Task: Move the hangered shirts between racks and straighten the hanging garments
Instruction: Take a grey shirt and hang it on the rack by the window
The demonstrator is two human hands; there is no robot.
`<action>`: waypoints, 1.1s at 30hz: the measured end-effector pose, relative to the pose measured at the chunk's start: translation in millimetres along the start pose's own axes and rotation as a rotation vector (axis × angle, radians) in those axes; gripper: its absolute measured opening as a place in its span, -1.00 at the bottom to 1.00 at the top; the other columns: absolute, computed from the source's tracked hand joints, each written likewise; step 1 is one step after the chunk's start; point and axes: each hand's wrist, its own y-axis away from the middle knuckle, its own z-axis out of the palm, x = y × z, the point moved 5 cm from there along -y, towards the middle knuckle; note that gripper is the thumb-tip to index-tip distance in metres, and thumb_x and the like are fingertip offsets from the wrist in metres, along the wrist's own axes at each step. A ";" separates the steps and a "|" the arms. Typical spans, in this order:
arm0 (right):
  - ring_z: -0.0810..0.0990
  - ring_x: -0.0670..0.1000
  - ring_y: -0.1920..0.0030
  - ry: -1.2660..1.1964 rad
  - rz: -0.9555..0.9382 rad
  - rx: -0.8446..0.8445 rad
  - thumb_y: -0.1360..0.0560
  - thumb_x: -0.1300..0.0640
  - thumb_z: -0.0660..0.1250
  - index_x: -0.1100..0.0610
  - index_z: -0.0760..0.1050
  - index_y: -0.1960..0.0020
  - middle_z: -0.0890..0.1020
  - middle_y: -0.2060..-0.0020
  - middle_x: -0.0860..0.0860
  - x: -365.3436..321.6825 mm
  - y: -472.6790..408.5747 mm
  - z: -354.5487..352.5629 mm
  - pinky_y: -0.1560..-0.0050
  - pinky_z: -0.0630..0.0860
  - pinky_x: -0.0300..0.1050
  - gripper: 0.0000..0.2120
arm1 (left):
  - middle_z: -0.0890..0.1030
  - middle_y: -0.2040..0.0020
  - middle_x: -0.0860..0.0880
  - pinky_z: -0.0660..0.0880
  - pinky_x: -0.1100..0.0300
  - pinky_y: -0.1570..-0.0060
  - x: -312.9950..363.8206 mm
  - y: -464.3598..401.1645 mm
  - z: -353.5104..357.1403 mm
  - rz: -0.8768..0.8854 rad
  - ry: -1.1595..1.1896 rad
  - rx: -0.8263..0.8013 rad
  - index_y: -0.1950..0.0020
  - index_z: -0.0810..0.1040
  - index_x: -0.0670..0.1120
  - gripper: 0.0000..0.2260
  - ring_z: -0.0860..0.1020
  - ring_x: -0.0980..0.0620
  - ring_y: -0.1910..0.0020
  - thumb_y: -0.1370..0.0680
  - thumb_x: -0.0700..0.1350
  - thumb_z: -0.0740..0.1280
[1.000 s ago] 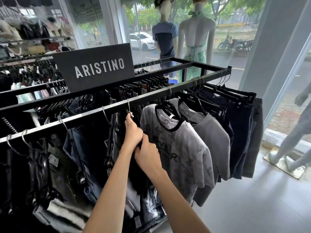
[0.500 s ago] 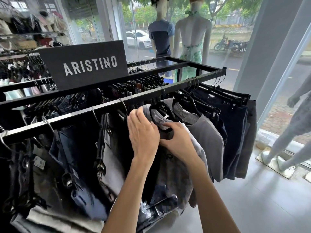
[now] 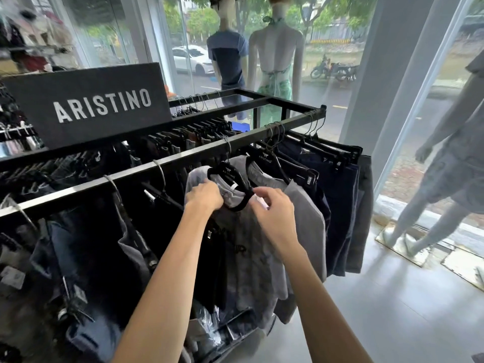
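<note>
I have both hands at the neckline of the pale patterned shirt (image 3: 251, 244), which hangs from a black hanger (image 3: 229, 174) on the near rail (image 3: 136, 174). My left hand (image 3: 203, 196) has its fingers curled into the fabric at the collar's left side, though the fingertips are tucked out of sight. My right hand (image 3: 272, 205) pinches something small and pale at the collar's right side; I cannot make out whether it is a tag or cloth. Just right of my grip hangs a grey shirt (image 3: 306, 218), then dark garments (image 3: 337, 200). Left of my grip the clothes are dark and blurred. Above stands the ARISTINO sign (image 3: 102, 103). The shirt's hem is lost behind my forearms.
</note>
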 end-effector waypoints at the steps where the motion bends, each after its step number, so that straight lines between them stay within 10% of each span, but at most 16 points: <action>1: 0.55 -0.05 -0.18 0.033 0.032 0.015 -0.52 0.01 0.43 -0.06 0.62 -0.19 0.61 -0.11 -0.11 1.8 -3.6 0.6 -0.18 0.53 -0.01 -0.75 | 0.45 -0.39 -0.25 0.46 -0.03 -0.18 0.0 -6.6 -4.2 -0.008 0.032 0.004 -0.59 -0.01 -0.27 -0.36 0.49 -0.23 -0.32 -0.61 -0.17 0.23; 9: 0.48 0.10 -0.34 0.246 0.213 -0.133 -0.50 -0.17 0.43 0.00 0.43 -0.43 0.51 -0.33 -0.01 14.2 -10.0 31.0 -0.23 0.44 0.04 -0.43 | 0.19 -0.47 -0.13 0.35 -0.02 -0.34 2.3 -45.0 -4.4 0.245 0.152 0.016 -0.61 -0.05 0.08 -0.18 0.29 -0.19 -0.47 -0.53 -0.16 0.40; 19: 0.59 0.17 -0.21 0.367 0.136 -0.016 -0.63 -0.08 0.27 0.00 0.53 -0.30 0.66 -0.18 -0.02 6.4 -16.3 15.5 -0.13 0.44 0.08 -0.70 | 0.28 -0.37 -0.04 0.44 -0.13 -0.27 -6.8 -61.8 0.7 0.316 0.258 0.062 -0.52 0.21 0.05 -0.46 0.48 -0.19 -0.28 -0.59 -0.05 0.33; 28: 0.53 -0.12 0.36 0.365 0.086 0.074 -0.46 -0.39 0.35 0.08 0.56 0.29 0.58 0.46 -0.10 -0.4 -60.0 -65.1 0.33 0.32 -0.18 -0.48 | 0.45 -0.41 -0.16 0.30 -0.03 -0.42 17.1 -47.4 -19.0 0.453 0.358 0.201 -0.43 0.41 -0.11 -0.51 0.35 -0.16 -0.44 -0.56 0.04 0.38; 33: 0.50 -0.12 0.40 0.310 0.074 0.006 -0.44 -0.39 0.38 0.06 0.41 0.43 0.48 0.54 -0.14 16.4 -71.2 -102.8 0.22 0.46 -0.09 -0.44 | 0.54 -0.37 -0.12 0.36 0.03 -0.38 48.8 -25.7 -29.6 0.481 0.451 0.184 -0.45 0.45 -0.10 -0.53 0.46 -0.12 -0.38 -0.60 0.09 0.33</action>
